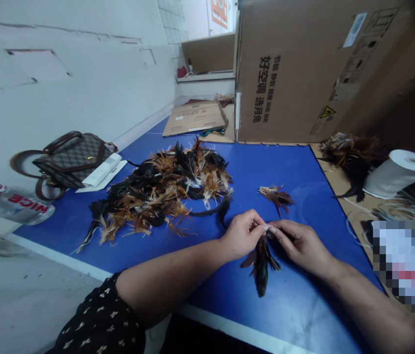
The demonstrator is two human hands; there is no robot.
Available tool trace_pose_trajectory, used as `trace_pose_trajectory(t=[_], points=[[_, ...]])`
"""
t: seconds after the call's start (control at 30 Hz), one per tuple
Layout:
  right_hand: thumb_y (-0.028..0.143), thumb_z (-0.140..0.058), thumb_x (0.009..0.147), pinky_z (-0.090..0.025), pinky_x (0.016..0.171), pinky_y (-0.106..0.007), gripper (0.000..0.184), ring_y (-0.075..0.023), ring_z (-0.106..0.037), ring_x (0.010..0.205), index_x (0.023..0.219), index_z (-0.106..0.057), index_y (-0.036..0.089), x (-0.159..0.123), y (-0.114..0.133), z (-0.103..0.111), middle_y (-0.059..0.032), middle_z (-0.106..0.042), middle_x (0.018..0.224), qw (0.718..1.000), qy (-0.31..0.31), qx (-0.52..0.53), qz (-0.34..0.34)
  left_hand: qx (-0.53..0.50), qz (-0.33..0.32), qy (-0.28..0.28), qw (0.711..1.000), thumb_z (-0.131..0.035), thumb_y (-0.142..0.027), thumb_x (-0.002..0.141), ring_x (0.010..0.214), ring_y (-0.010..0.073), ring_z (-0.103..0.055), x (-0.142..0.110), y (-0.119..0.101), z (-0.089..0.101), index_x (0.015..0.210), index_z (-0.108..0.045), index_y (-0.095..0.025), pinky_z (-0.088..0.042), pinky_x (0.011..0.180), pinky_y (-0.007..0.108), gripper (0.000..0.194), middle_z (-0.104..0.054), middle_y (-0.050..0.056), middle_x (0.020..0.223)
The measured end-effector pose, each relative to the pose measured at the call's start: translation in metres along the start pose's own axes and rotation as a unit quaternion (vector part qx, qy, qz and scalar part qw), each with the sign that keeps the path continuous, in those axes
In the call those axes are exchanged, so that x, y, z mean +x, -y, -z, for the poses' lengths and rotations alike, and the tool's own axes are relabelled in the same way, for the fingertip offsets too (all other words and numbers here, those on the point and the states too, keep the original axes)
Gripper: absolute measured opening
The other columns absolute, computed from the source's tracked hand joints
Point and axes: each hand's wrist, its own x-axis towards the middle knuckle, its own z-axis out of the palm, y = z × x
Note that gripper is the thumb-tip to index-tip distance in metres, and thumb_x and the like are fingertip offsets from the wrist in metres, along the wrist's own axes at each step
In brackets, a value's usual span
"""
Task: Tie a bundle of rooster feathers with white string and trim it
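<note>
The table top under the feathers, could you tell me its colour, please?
Blue table top, white edge; head view.

A small bunch of dark feathers (261, 259), black with a greenish sheen and a few brown plumes at its side, hangs tips-down over the blue table top (295, 167), its pale quill ends pinched together at the top between the fingertips of the left hand (242, 234) and the right hand (300, 244). The two hands meet at those quills, fingers closed on them, thumbs and forefingers touching. The feathers fan out slightly below the grip, the longest reaching toward the near edge of the table.
</note>
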Motion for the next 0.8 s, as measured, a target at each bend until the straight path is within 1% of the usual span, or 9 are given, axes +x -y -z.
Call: trace_pose_trajectory(t=[0.17,0.33,0.5,0.8], points=[[0.046,-0.057,0.117,-0.067,0.084,-0.033,0.035,-0.0217,-0.080,0.084,0.113,-0.085,0.025,-0.0002,-0.0020,-0.0002,-0.0071,-0.087,0.098,1.000,0.001,0.009,-0.005,-0.005,0.005,0.005,1.000,-0.075,-0.035,0.099,0.074,0.0147,-0.067,0.0002,0.0008,-0.0004,0.095,-0.067,-0.020,-0.054,0.074,0.028,0.018,-0.075,0.002,0.083],[0.047,-0.058,0.117,-0.067,0.085,-0.035,0.035,-0.0231,-0.081,0.089,0.113,-0.085,0.026,0.0002,-0.0011,0.0002,-0.0077,-0.088,0.103,1.000,0.008,0.011,-0.010,-0.001,0.000,0.006,1.000,-0.074,-0.035,0.099,0.076,0.0142,-0.067,-0.0005,0.0012,0.0001,0.095,-0.067,-0.020,-0.053,0.075,0.027,0.017,-0.075,0.002,0.084],[0.048,-0.056,0.117,-0.066,0.084,-0.035,0.037,-0.0231,-0.081,0.088,0.110,-0.084,0.026,0.0006,-0.0004,0.0008,-0.0079,-0.088,0.103,1.000,0.010,0.010,-0.010,-0.002,0.000,0.008,1.000,-0.075,-0.035,0.099,0.076,0.0142,-0.067,-0.0003,0.0014,0.0004,0.095,-0.067,-0.020,-0.054,0.075,0.027,0.017,-0.075,0.001,0.084],[0.047,-0.057,0.118,-0.065,0.086,-0.034,0.034,-0.0230,-0.082,0.092,0.109,-0.082,0.027,-0.0014,-0.0015,0.0010,-0.0065,-0.087,0.104,1.000,0.016,0.011,-0.008,-0.003,-0.004,0.009,1.000,-0.074,-0.032,0.098,0.080,0.0148,-0.068,-0.0007,-0.0008,0.0008,0.095,-0.068,-0.020,-0.054,0.076,0.026,0.014,-0.074,0.001,0.086]])
